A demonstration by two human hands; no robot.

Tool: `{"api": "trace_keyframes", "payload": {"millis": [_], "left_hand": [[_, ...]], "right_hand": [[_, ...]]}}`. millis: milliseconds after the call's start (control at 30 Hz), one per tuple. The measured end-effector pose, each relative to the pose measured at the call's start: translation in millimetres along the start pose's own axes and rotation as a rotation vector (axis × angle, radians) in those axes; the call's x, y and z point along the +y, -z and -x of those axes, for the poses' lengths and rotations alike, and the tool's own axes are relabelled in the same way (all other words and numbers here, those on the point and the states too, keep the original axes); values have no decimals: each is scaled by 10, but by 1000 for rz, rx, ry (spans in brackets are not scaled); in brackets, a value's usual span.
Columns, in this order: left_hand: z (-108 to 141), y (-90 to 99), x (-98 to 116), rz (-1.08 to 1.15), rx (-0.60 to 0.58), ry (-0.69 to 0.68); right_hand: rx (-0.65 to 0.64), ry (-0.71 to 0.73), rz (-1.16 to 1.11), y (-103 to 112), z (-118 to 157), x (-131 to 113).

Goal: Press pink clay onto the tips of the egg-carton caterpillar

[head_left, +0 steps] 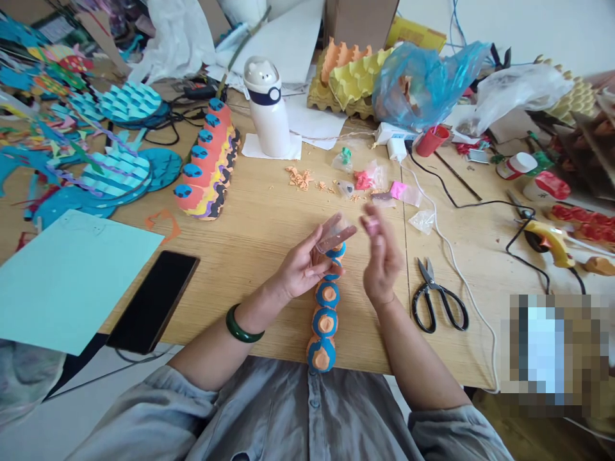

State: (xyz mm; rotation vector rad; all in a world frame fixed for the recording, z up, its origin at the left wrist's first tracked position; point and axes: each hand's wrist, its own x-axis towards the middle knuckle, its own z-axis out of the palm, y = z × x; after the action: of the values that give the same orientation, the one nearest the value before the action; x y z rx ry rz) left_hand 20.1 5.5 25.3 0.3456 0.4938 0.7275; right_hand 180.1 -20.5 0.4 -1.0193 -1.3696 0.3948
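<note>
In the left hand (303, 261), a clear plastic packet (333, 234) is held between thumb and fingers, over the far end of the blue-and-orange strip (327, 323) laid on the tabletop (254, 256). By the right hand's (383, 264) blurred fingers, a pink lump (371, 225) appears pinched, apart from packet and strip; portioning seems in hand, with a steady pinch called for next.

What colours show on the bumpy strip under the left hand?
The bumpy strip is orange with blue rings, best seen in the head view.
</note>
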Motion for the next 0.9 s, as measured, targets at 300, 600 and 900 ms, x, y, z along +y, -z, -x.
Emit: {"api": "trace_keyframes", "payload": {"millis": [300, 600, 900], "left_hand": [[19, -17, 0, -9, -48, 14], [46, -22, 115, -16, -92, 1], [75, -5, -43, -769, -31, -521]], "right_hand": [[-80, 176, 243, 77, -38, 140], [-147, 320, 231, 85, -32, 110], [225, -40, -22, 172, -100, 218]]}}
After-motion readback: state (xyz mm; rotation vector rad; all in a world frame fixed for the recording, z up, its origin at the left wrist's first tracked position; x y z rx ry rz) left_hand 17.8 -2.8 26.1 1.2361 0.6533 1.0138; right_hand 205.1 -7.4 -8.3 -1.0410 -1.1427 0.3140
